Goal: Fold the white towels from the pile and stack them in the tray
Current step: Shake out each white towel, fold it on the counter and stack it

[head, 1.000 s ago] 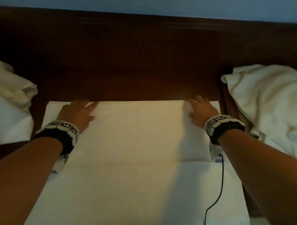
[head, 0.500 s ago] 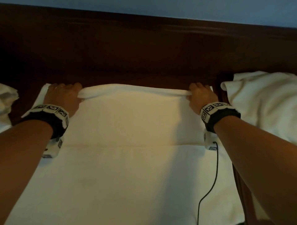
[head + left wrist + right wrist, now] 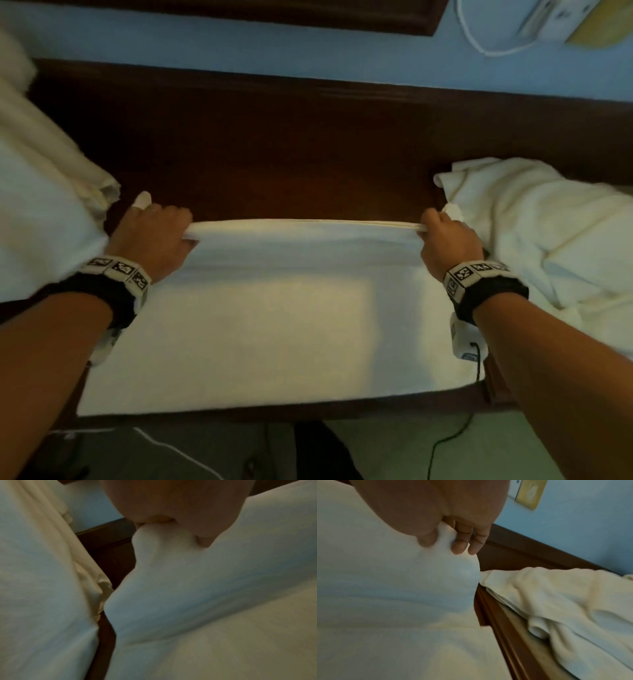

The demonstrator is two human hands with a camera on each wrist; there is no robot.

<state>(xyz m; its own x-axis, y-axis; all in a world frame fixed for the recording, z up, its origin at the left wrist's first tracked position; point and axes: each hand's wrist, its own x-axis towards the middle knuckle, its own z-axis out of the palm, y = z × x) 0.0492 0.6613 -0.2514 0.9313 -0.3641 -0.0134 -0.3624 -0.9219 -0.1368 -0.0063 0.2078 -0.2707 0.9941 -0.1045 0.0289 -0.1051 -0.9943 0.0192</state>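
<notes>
A white towel (image 3: 274, 325) lies spread on the dark wooden table (image 3: 274, 154), folded over once. My left hand (image 3: 154, 233) grips its far left corner and my right hand (image 3: 445, 240) grips its far right corner. The far edge is lifted off the table and stretched taut between them. In the left wrist view my left hand (image 3: 171, 524) pinches the towel (image 3: 205, 601) between thumb and fingers. In the right wrist view my right hand (image 3: 443, 539) pinches the towel (image 3: 385, 588) the same way.
Crumpled white towels (image 3: 41, 205) are heaped at the left. More white towels (image 3: 556, 601) lie at the right in a wooden tray (image 3: 496, 615). A blue wall rises behind the table. Cables (image 3: 445, 445) run over the floor below the near edge.
My hands went from lying flat at the towel's far edge to gripping both far corners. They have raised the edge and drawn it toward me.
</notes>
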